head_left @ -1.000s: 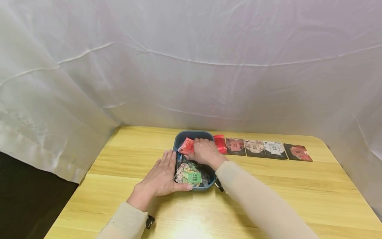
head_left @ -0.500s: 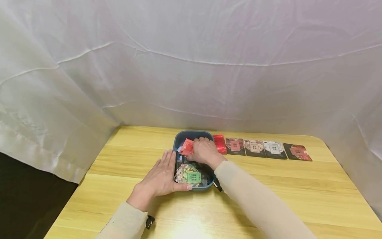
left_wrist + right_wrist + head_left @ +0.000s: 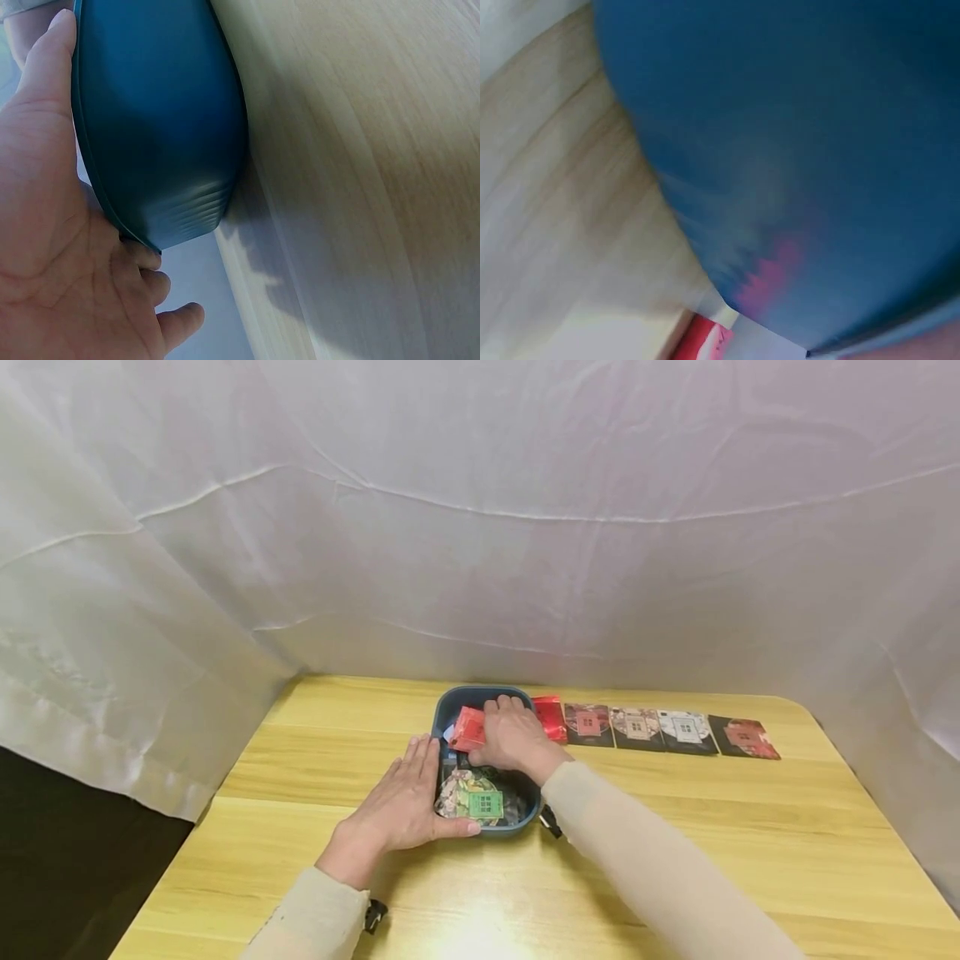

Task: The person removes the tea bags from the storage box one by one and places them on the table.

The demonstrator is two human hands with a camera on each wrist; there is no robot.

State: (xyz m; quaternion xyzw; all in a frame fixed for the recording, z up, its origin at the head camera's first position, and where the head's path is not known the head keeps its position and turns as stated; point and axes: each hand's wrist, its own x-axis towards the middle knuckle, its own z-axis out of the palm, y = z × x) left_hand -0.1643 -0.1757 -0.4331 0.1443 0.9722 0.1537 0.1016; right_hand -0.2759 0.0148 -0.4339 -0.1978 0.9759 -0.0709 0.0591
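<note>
Inside the blue bin point(image 3: 471, 696), toward its far half, a red packet point(image 3: 468, 729) is sitting in the grip of the right hand point(image 3: 513, 737), whose curled fingers and thumb are clamping its edge; the fingertips themselves are mostly hiding from the head view. Nearer the person, a green-labelled packet point(image 3: 472, 800) is lying face up in the same bin, over dark packaging. Along the bin's left and near rim, the left hand point(image 3: 397, 802) is resting with its fingers straight and side by side and its thumb spreading away from them, touching the bin without curling round it. Just beside the bin's right side, a glossy red packet point(image 3: 551, 718) is beginning a row on the table point(image 3: 675, 827); past it are lying a dark packet with a red label point(image 3: 588, 725), a beige-labelled one point(image 3: 637, 728), a white-patterned one point(image 3: 686, 732) and a black-and-red one point(image 3: 744, 737). Pale sleeves point(image 3: 652, 860) are covering both forearms. Behind the table, a whitish, creased curtain point(image 3: 525, 568) is hanging.
</note>
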